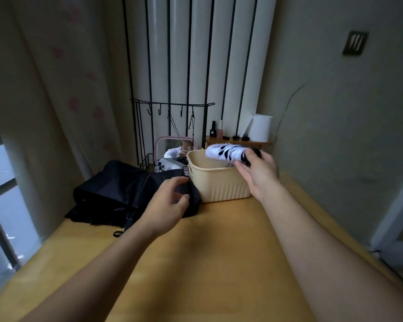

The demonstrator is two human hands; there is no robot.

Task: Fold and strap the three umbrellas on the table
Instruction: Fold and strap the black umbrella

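1. Clamped in the right hand [257, 175] is a folded white umbrella with black markings [226, 152], held by its dark handle end above the open top of a cream plastic basket [215, 185]; the fingers wrap the handle, which is mostly covered, and the umbrella is blurred, so any strap on it is hard to make out.
2. Whether the white umbrella touches the basket rim cannot be told; its far end hangs over the basket's inside.
3. Loosely curled, the left hand [166, 205] rests at the edge of a black umbrella [123, 191]; thumb and fingers stand slightly apart over the cloth, and whether they pinch it cannot be told.
4. That black umbrella lies as a crumpled, unfolded heap on the yellow table [207, 247], just left of the basket and touching its side. Its ribs and handle are lost in the dark folds; a small loop of black strap [119, 233] pokes out at the near edge.
5. Any third umbrella cannot be picked out; the basket's contents are hidden by its wall.
6. Behind the heap stand a black wire rack [149, 162] and a pink-framed mirror [172, 147], partly hidden by the basket.
7. A white roll [261, 127] stands on a small shelf behind the basket.
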